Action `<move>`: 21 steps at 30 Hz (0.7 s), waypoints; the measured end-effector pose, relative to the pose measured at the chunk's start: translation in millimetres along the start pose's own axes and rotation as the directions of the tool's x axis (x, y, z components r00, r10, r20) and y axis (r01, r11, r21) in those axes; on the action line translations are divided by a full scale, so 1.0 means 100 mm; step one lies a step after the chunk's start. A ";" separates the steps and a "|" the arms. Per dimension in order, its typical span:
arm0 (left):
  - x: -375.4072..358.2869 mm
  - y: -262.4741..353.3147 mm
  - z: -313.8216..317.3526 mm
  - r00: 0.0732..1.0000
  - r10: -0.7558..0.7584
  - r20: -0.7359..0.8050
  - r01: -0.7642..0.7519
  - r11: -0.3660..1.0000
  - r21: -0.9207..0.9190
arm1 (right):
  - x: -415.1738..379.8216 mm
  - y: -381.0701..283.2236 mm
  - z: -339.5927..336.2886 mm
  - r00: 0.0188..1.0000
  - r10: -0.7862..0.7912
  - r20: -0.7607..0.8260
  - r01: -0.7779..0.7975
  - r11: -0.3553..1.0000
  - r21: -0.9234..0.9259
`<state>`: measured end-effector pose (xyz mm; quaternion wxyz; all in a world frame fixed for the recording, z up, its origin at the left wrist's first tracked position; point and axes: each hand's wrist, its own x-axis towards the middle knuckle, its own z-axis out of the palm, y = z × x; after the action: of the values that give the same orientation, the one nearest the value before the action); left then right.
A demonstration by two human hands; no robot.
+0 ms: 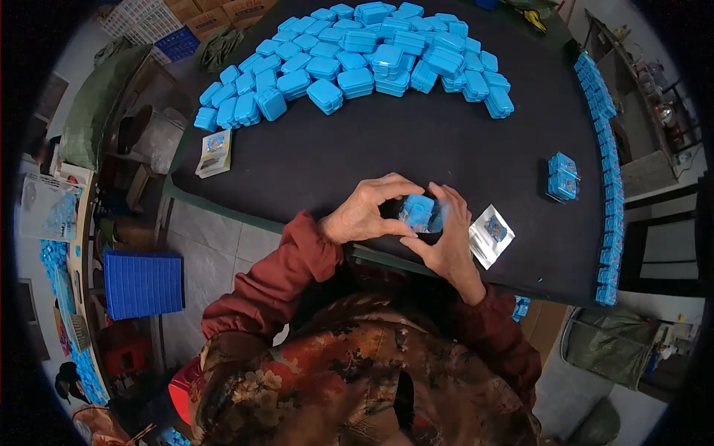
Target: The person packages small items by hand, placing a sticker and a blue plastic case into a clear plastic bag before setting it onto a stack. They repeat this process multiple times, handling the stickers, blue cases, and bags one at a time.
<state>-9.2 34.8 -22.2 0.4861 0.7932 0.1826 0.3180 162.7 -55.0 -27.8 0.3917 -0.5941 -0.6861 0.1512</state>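
Observation:
A small blue plastic case (419, 211) is between my two hands near the table's front edge, with something clear and shiny, perhaps film, around its lower side. My left hand (366, 211) grips it from the left, thumb below and fingers above. On the other side, my right hand (451, 241) curls round it, its fingers a little blurred. Just right of that hand lies a silvery sheet (482, 251) with a small dark-blue printed picture on it. A stack of printed cards (214, 154) rests at the table's left side.
Many blue cases (325, 95) are heaped across the back of the black table (357, 149). Several wrapped ones (563, 177) stand at the right, and a long row of cases (611, 193) lines the right edge. A blue crate (143, 284) sits on the floor at left.

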 end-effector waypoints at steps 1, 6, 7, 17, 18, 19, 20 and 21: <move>0.00 0.02 -0.01 0.998 -0.063 0.011 0.063 0.997 0.036 | 0.00 -0.01 -0.02 1.000 -0.009 0.021 0.009 1.000 -0.001; -0.01 -0.15 0.05 0.999 0.046 0.020 -0.047 0.999 0.027 | -0.02 0.11 -0.01 0.995 -0.044 0.086 0.052 0.995 -0.084; -0.01 -0.18 0.05 0.995 0.091 0.034 -0.093 0.992 0.088 | -0.03 0.13 0.00 0.996 -0.051 0.067 0.058 0.994 -0.096; -0.07 0.22 0.19 0.980 -0.077 -0.181 0.100 0.987 0.122 | 0.01 -0.04 0.04 0.985 -0.026 -0.169 -0.055 0.889 -0.455; -0.08 0.18 0.24 0.981 -0.079 -0.179 0.102 0.987 0.122 | 0.00 -0.06 0.05 0.985 -0.023 -0.169 -0.057 0.889 -0.454; -0.09 0.11 0.27 0.975 -0.070 -0.210 0.090 0.992 0.088 | 0.00 -0.07 0.06 0.993 -0.061 -0.105 0.008 0.896 -0.444; -0.10 0.07 0.29 0.969 -0.062 -0.240 0.077 0.996 0.055 | 0.00 -0.09 0.06 0.994 -0.100 -0.043 0.072 0.900 -0.430; -0.09 0.09 0.25 0.970 -0.060 -0.236 0.076 0.995 0.058 | -0.01 -0.10 0.05 0.994 -0.099 -0.048 0.069 0.901 -0.429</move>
<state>1.2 9.1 -25.6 0.4450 0.7593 0.2761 0.3862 152.6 -57.4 -24.8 0.2817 -0.6400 -0.7138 -0.0401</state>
